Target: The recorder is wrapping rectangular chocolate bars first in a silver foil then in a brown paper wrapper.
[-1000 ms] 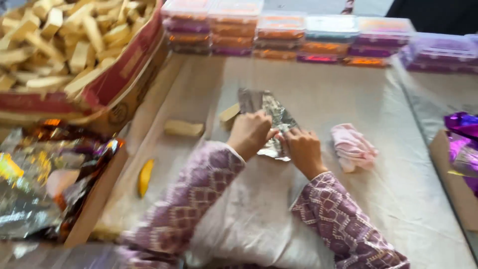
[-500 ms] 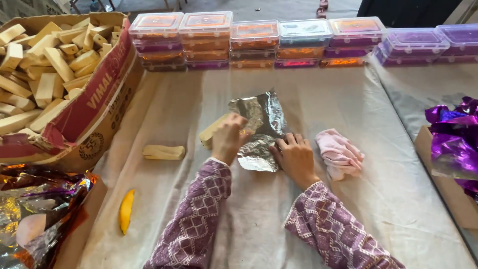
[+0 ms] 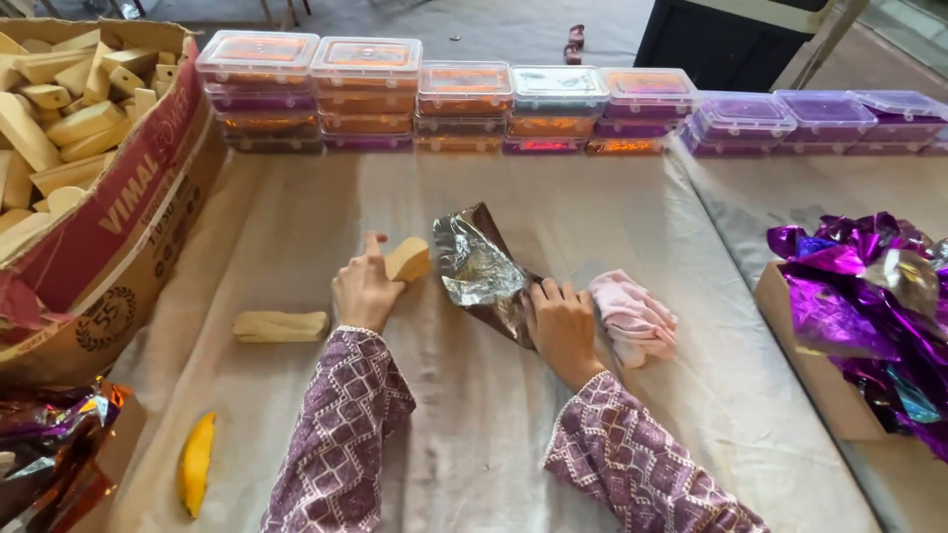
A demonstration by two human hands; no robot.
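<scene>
Silver foil (image 3: 481, 271), crumpled and partly lifted, lies on the cloth-covered table (image 3: 474, 424) under your right hand (image 3: 561, 326), whose fingers lie together, pressing its near edge flat. Your left hand (image 3: 363, 288) grips a pale wooden block (image 3: 408, 261) just beside the foil, fingers curled around it. A pink cloth (image 3: 634, 318) touches your right hand's outer side.
</scene>
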